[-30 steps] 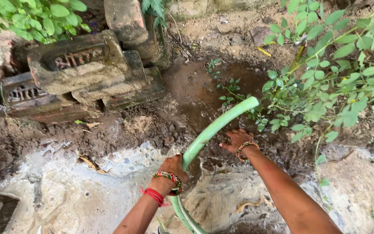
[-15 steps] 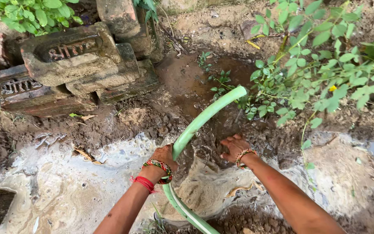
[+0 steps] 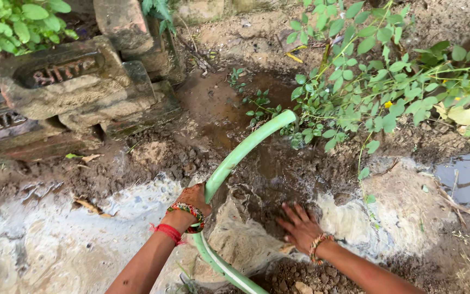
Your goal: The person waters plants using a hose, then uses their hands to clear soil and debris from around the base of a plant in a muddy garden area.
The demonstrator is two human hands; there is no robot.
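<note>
Lower now than a second ago, the right hand (image 3: 300, 226) lies spread flat on the wet mud (image 3: 267, 179). Left hand (image 3: 194, 198) grips the green hose (image 3: 240, 152), which points toward the leafy plant (image 3: 365, 81).

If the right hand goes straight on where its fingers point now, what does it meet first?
Probably the green rubber hose: the right hand lies flat on wet brown mud, fingers pointing up-left toward it. Depth is unclear.
</note>
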